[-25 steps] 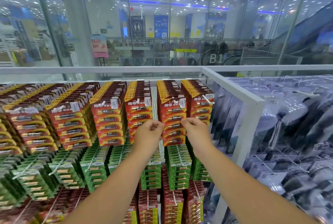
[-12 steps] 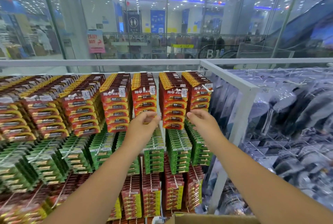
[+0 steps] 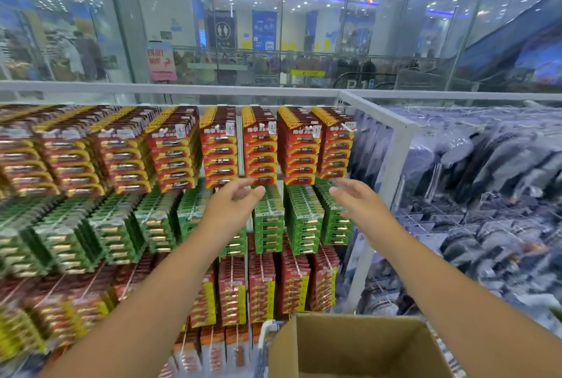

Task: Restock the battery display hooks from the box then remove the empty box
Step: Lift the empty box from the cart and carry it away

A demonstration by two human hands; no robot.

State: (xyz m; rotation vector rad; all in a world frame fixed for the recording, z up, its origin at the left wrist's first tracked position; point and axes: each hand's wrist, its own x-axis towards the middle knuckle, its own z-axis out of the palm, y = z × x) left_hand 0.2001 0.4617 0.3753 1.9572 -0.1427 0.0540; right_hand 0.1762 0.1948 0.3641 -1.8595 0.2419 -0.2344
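Note:
Red and yellow battery packs point(image 3: 260, 146) hang in dense rows on the top display hooks. Green packs point(image 3: 304, 219) fill the row below, and darker red packs point(image 3: 261, 289) hang under those. My left hand point(image 3: 234, 204) is raised just below the red packs, fingers loosely curled, holding nothing. My right hand point(image 3: 357, 198) hovers beside it in front of the green packs, fingers spread and empty. A brown cardboard box point(image 3: 359, 347) stands open at the bottom right; the visible part of its inside looks bare.
A white metal frame point(image 3: 392, 146) borders the battery rack on the right. Beyond it hang grey packaged goods point(image 3: 486, 183) in clear bags. A glass wall point(image 3: 273, 27) rises behind the rack.
Both hands have let go of the red packs on the top hooks and drawn back and down. The view has tilted downward, bringing the open box into sight.

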